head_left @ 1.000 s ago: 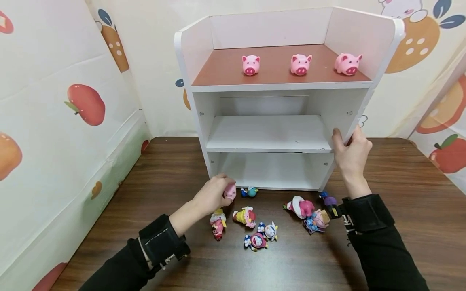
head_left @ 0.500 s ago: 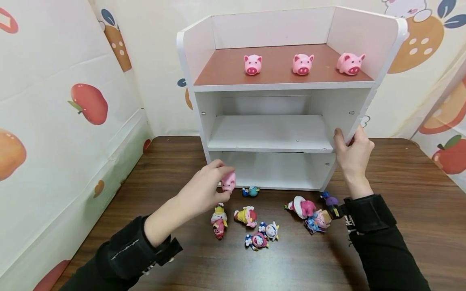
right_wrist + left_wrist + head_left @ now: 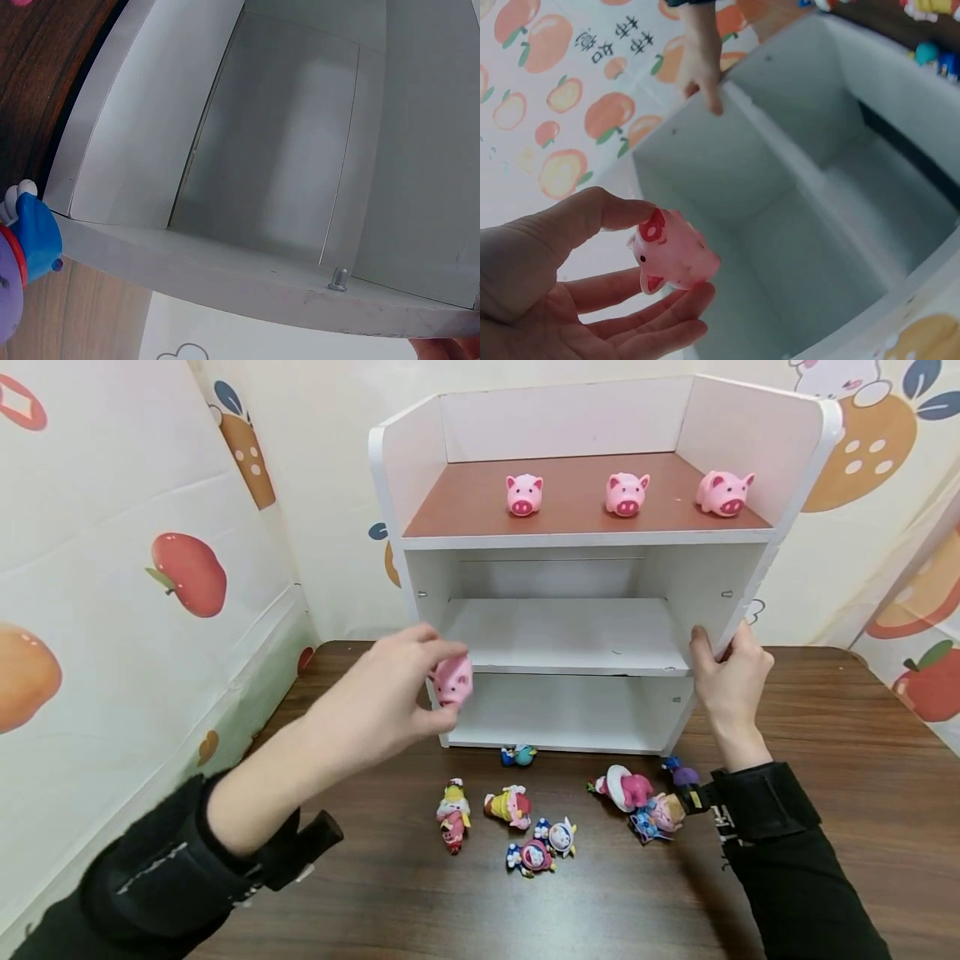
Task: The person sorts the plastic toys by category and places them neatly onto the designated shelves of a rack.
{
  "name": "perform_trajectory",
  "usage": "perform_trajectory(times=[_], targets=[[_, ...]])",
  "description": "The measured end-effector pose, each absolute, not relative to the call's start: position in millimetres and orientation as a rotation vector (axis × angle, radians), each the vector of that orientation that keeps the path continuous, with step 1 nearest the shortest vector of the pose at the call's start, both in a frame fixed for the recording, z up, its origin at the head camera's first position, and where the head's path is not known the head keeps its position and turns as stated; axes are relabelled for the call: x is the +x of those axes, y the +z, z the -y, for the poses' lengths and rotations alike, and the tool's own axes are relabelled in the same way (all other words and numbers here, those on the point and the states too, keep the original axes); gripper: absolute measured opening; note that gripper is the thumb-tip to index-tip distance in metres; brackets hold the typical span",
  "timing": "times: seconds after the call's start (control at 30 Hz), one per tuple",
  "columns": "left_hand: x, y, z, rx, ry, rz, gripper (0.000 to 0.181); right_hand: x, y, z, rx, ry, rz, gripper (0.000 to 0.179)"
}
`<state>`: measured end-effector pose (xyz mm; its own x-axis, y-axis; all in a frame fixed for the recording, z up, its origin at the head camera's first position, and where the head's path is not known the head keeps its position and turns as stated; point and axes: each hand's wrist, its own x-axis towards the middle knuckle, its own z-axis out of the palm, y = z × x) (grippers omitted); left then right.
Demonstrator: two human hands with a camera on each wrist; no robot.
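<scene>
Tabletop (image 3: 540, 910), dark brown, wood-grain. Shelving unit (image 3: 562, 628), white, angular, reddish-brown top board, standing on it.

Right hand (image 3: 727, 681): gripping the unit's right side panel at middle-shelf height; thumb on the front edge, fingers round the outer side, their tips hidden.

Left hand (image 3: 393, 685): parted only by its load's width, pinching a glossy pink pig figure (image 3: 452, 680); thumb against the red snout, fingertips opposite. Pig raised before the unit's left front, around middle-shelf level, clear of the tabletop.

Pink pigs, three (image 3: 524, 495), spaced along the top board, upright.

Small multicoloured figurines (image 3: 511, 807), several, scattered before the unit, some touching.
</scene>
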<state>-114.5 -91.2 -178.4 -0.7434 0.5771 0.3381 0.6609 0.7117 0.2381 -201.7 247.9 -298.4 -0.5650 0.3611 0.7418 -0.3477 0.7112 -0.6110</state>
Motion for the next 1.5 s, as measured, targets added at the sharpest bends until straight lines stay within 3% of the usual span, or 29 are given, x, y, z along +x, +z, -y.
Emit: perform_trajectory(times=[0.7, 0.9, 1.07, 1.5], targets=[[-185.9, -101.0, 82.3, -0.832, -0.314, 2.823, 0.043, -202.0, -297.9, -249.6, -0.018, 0.936, 1.965, 0.029], [-192.4, -81.0, 74.9, -0.744, -0.283, 2.869, 0.038, -202.3, -298.5, -249.4, -0.007, 0.936, 1.967, 0.028], [-201.7, -72.9, 67.4, -0.615, -0.220, 2.894, 0.013, -202.4, -299.8, -249.2, -0.011, 0.935, 1.964, 0.028], [-219.8, -71.1, 60.0, -0.552, -0.072, 2.905, 0.017, -203.1, -300.9, -249.4, -0.020, 0.932, 1.966, 0.028]])
